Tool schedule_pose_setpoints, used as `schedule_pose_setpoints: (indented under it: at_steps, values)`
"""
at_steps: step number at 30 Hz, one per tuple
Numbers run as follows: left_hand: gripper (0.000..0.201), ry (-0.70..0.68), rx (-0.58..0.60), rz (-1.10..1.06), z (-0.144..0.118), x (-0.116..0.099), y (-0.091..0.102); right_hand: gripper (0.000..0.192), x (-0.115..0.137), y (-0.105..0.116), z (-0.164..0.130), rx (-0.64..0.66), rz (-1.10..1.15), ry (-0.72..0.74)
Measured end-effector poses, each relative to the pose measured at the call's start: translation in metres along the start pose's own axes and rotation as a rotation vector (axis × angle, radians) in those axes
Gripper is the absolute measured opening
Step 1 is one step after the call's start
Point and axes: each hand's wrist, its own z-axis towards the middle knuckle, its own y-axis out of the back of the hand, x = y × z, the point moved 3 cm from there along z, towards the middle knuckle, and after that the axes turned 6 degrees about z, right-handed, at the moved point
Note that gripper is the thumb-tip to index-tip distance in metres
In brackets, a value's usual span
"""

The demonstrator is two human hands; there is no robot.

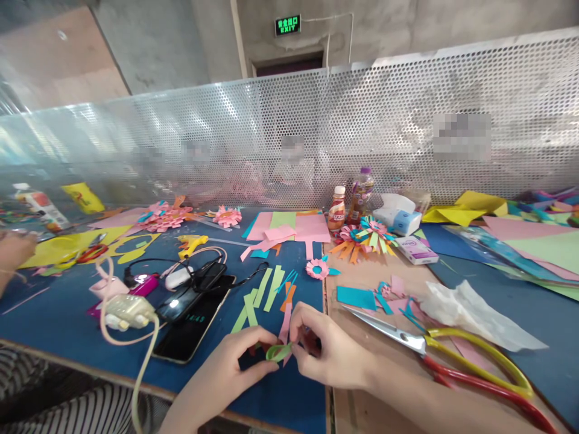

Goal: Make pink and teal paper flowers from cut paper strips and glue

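My left hand and my right hand meet low in the middle of the view. Between their fingertips they pinch a small green paper strip that is bent into a loop. A pink strip and more loose green strips lie on the blue mat just beyond my fingers. Large scissors with yellow and red handles lie open on the bare wood to the right of my right hand.
A phone, a charger and cables and a yellow glue gun lie left. Paper flowers, two bottles, tissue packs, coloured sheets and a perforated metal screen stand behind. Another person's hand is far left.
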Motion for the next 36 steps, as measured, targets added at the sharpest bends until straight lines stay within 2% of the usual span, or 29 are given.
schedule_pose_setpoints:
  at_steps: [27,32,36]
  values:
    - [0.023,0.011,-0.017,0.003,-0.0022,0.0003,-0.0007,0.019,-0.0024,-0.0012,0.0007,0.021,-0.011,-0.057]
    - [0.023,0.025,-0.019,0.011,-0.0029,0.0005,-0.0002,0.025,-0.0012,-0.0011,0.0003,0.024,0.028,-0.069]
    - [0.022,0.016,-0.012,0.011,-0.0028,-0.0007,0.0007,0.014,0.0006,0.0005,0.0015,0.016,0.029,-0.104]
